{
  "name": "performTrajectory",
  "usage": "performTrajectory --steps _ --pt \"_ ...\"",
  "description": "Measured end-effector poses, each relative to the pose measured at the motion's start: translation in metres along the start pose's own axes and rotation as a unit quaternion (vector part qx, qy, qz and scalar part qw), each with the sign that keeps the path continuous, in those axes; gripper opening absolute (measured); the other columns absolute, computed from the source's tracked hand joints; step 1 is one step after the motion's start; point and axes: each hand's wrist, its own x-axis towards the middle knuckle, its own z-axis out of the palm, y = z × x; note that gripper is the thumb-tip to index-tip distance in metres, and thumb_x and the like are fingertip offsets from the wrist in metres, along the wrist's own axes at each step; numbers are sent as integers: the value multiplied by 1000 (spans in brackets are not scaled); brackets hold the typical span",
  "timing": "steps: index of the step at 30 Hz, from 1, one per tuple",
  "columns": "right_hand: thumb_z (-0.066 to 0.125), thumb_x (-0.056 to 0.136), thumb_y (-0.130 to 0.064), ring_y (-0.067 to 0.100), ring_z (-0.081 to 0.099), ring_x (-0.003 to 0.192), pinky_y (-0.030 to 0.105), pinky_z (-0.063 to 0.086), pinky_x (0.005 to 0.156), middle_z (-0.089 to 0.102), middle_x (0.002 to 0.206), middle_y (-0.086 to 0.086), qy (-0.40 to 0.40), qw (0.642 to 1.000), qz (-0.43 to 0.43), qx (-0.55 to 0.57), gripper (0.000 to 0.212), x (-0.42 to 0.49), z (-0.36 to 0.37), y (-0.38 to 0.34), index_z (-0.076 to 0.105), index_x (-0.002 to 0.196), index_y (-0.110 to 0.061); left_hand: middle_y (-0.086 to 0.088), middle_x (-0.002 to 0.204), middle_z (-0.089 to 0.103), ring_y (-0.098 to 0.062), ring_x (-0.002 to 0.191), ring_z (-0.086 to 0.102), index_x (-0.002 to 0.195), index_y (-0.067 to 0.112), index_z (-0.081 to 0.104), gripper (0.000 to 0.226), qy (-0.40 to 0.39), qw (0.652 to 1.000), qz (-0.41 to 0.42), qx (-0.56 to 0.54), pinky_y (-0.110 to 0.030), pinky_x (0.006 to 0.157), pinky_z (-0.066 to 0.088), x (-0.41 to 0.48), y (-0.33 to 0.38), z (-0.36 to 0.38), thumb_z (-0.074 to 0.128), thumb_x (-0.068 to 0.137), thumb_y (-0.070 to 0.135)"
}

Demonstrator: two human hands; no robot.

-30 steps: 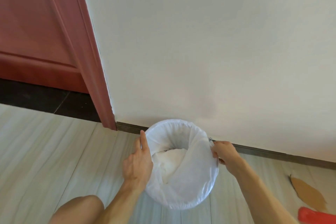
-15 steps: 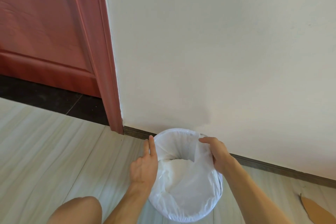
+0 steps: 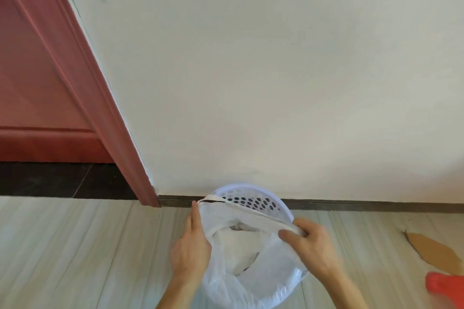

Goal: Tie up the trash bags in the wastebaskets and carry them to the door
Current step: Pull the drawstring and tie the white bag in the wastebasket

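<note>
A white perforated wastebasket [image 3: 253, 199] stands on the floor against the wall. A thin white trash bag [image 3: 251, 281] lines it, with crumpled white waste inside. My left hand [image 3: 192, 248] presses its fingers on the bag's left edge. My right hand [image 3: 310, 242] pinches the bag's far rim and holds it stretched off the basket's back edge, so the holed back wall shows.
A red-brown door [image 3: 37, 98] and its frame [image 3: 100, 108] stand at the left, with a dark threshold [image 3: 62, 180] below. A piece of brown cardboard [image 3: 431, 253] and a red object [image 3: 444, 283] lie on the light floor at the right.
The bag's far rim has come off the basket's back edge and is pulled toward me. My right hand moved nearer and lower with it; the left hand stays on the left side.
</note>
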Motion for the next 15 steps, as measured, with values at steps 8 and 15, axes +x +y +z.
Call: performTrajectory --steps 8,15 --pt "69 88 -37 19 59 67 33 44 61 67 83 14 65 976 140 153 29 -46 52 93 58 87 -10 -6 121 68 -26 107 65 128 18 58 51 -172 879 -163 -414 -39 90 50 1 -29 -3 55 90 51" --pt "50 94 -37 19 46 56 32 36 53 49 64 1 148 963 153 167 29 -39 79 94 47 82 -11 -11 103 75 -26 93 73 107 2 60 36 -240 807 -168 -513 -41 92 52 3 -69 -43 72 87 29"
